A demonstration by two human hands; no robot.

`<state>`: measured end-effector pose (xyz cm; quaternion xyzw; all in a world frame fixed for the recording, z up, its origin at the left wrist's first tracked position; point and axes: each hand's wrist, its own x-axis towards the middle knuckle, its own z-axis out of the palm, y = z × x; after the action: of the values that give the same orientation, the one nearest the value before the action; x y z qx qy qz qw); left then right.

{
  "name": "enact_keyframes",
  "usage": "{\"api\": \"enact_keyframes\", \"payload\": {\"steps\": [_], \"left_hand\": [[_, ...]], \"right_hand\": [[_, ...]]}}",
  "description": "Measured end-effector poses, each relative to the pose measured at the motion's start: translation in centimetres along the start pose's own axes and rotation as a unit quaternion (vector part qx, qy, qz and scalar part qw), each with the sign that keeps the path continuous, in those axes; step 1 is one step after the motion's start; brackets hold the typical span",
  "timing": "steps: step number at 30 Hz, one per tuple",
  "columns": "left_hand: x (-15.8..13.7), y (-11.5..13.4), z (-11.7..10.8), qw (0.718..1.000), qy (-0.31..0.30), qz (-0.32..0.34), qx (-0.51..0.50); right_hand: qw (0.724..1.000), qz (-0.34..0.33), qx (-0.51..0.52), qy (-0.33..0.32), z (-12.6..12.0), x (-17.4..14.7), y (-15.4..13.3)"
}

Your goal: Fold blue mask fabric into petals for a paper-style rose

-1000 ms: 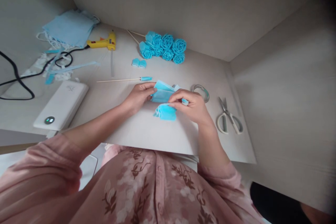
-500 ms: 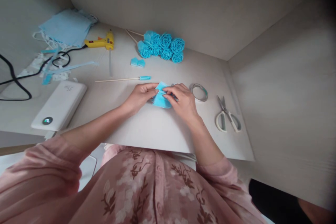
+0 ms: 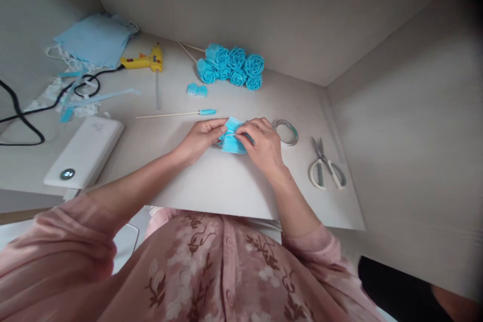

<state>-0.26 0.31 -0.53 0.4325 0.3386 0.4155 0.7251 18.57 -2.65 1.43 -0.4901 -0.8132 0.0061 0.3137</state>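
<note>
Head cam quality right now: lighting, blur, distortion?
Head view: dim, soft light, upper-right corner nearly black. Head view: wide-angle stretch toward the edges, pink shirt looming large. Head view: blue piece in left hand and right hand slightly soft; scissors outline readable; power bank digits unclear.

Single head view, close above the chest (image 3: 204,271), forward and down onto hands (image 3: 203,138) and desk (image 3: 219,186).

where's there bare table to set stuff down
Bare: table between coil and back wall, right of the blue roses; its front strip between the forearms, below the held blue piece. Crowded: back left, with masks, glue gun, cord and scraps.
</note>
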Motion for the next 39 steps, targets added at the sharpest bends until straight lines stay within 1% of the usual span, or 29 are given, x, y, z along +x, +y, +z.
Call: {"api": "enact_keyframes", "payload": {"steps": [5, 12, 16, 19, 22, 25, 29, 34, 39], "left_hand": [[0.2, -0.1, -0.2, 1.0, 0.009, -0.001, -0.016], [-0.1, 0.4, 0.1, 1.0, 0.005, -0.004, 0.025], [-0.1, 0.5, 0.1, 0.999, 0.023, 0.008, 0.04], [0.1, 0.4, 0.0, 0.997, 0.058, 0.034, 0.046], [0.2, 0.5, -0.2, 0.995, 0.081, 0.041, 0.039], [0.1, 0.6, -0.2, 0.996, 0.082, 0.033, 0.031], [-0.1, 0.7, 0.0, 0.996, 0.073, 0.028, 0.041], [-0.2, 0.6, 0.2, 0.997, 0.053, 0.013, 0.045], [-0.2, 0.6, 0.2, 0.999, 0.039, 0.016, 0.034]], "right_hand": [[0.999, -0.014, 0.019, 0.029, -0.1, 0.1, 0.4], [1.0, -0.003, 0.013, 0.014, 0.2, 0.0, 0.4], [1.0, -0.015, 0.016, 0.007, 0.1, 0.1, 0.4], [0.997, -0.044, 0.061, -0.005, -0.9, 0.2, 0.3], [0.986, -0.059, 0.149, -0.049, -2.1, 0.3, 0.0], [0.973, -0.027, 0.214, -0.085, -2.7, 0.2, -0.4], [0.978, 0.029, 0.195, -0.068, -1.7, 0.1, -0.5], [0.983, 0.034, 0.173, -0.041, -0.1, 0.1, -0.2], [0.988, 0.04, 0.146, -0.026, 0.3, 0.0, 0.0]]}}
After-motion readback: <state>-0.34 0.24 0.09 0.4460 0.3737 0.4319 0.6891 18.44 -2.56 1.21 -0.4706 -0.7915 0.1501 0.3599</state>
